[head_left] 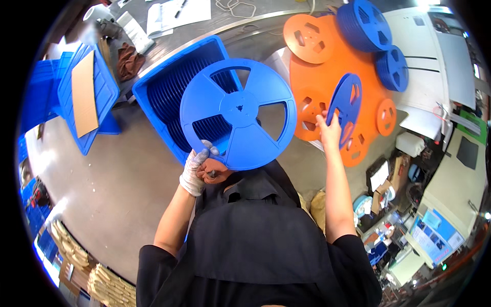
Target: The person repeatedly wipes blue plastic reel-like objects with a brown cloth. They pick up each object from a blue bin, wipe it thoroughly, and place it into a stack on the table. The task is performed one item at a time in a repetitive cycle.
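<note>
My left hand (195,171), in a whitish glove, is closed on the lower rim of a large blue plastic reel disc (240,108) with three cut-out windows. A reddish-brown cloth (214,172) is bunched against those fingers; whether they grip it too I cannot tell. My bare right hand (329,128) pinches the near edge of a second blue reel disc (347,110), tilted almost edge-on over the orange round-lobed surface (327,71). Behind the first disc stands a blue bin (156,128) filled with a row of upright dark blue discs, partly hidden.
Two stacks of blue discs (364,25) (392,69) stand on the far right of the orange surface. A grey workbench (174,38) with papers runs along the back. Blue bins with a cardboard sheet (84,94) stand at the left. White equipment (414,48) is at the right.
</note>
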`<state>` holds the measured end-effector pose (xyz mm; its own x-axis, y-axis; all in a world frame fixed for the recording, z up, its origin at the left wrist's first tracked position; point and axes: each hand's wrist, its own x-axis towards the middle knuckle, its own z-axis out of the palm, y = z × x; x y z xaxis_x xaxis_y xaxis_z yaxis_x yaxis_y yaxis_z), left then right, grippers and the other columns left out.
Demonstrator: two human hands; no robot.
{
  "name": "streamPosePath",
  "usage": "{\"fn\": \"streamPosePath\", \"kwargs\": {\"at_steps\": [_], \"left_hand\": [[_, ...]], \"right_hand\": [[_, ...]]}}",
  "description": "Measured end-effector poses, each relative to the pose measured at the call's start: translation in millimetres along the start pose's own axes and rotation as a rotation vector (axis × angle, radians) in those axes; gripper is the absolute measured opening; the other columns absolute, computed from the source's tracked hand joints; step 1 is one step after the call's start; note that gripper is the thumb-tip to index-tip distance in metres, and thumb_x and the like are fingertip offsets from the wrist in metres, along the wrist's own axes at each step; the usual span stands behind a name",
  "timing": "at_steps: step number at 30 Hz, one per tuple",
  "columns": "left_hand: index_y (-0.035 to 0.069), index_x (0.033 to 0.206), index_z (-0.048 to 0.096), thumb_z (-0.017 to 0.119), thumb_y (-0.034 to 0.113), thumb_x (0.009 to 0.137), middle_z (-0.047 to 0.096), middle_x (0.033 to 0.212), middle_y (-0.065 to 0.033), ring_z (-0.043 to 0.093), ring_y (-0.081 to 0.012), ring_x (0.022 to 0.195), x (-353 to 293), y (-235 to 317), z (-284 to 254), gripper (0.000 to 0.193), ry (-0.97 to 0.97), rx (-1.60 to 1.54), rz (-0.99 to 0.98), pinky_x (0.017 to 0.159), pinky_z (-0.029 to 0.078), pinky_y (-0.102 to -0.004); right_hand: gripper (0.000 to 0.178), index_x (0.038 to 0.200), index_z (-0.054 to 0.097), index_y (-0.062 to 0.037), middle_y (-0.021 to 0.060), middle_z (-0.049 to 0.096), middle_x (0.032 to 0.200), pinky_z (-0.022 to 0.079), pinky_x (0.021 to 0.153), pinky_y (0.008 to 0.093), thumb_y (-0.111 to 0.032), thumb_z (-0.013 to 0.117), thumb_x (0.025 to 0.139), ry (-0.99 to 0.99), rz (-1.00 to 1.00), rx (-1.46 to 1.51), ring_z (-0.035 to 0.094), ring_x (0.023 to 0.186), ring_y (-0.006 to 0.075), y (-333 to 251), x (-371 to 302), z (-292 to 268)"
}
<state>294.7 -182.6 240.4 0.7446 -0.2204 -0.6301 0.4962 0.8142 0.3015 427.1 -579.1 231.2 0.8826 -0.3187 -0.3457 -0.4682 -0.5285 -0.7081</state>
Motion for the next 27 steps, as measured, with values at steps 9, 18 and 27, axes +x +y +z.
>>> {"fn": "streamPosePath", "kwargs": {"at_steps": [9, 18, 27], "left_hand": [[0.01, 0.109, 0.055, 0.075, 0.022, 0.081, 0.063, 0.091, -0.0082, 0.064, -0.0221, 0.085, -10.6, -30.7, -9.8, 0.036, 0.179, -0.001, 0.086, 0.073, 0.056, -0.0346], [0.008, 0.105, 0.058, 0.076, 0.029, 0.08, 0.062, 0.093, -0.0081, 0.062, -0.0207, 0.088, -30.1, -35.7, -32.3, 0.037, 0.215, 0.081, 0.107, 0.078, 0.053, -0.035], [0.002, 0.1, 0.059, 0.061, 0.021, 0.09, 0.064, 0.096, -0.0076, 0.058, -0.0154, 0.092, -120.3, -7.1, -136.8, 0.022, 0.354, 0.413, 0.245, 0.086, 0.046, -0.0297]], "right_hand": [[0.067, 0.124, 0.05, -0.003, 0.0215, 0.068, 0.094, 0.049, 0.077, 0.0447, -0.045, 0.073, 0.077, -0.268, -0.002, -0.617, 0.064, 0.09, 0.04, 124.9, 42.2, 65.9], [0.066, 0.131, 0.045, -0.0033, 0.0185, 0.048, 0.134, 0.039, 0.1, 0.0428, -0.022, 0.076, 0.076, -0.024, -0.211, -0.583, 0.046, 0.122, 0.0372, 134.3, 18.7, 80.3], [0.068, 0.137, 0.041, -0.008, 0.0131, 0.038, 0.144, 0.032, 0.108, 0.0458, -0.016, 0.072, 0.077, -0.14, -0.609, -0.778, 0.036, 0.133, 0.0337, 109.4, -65.4, 205.4]]}}
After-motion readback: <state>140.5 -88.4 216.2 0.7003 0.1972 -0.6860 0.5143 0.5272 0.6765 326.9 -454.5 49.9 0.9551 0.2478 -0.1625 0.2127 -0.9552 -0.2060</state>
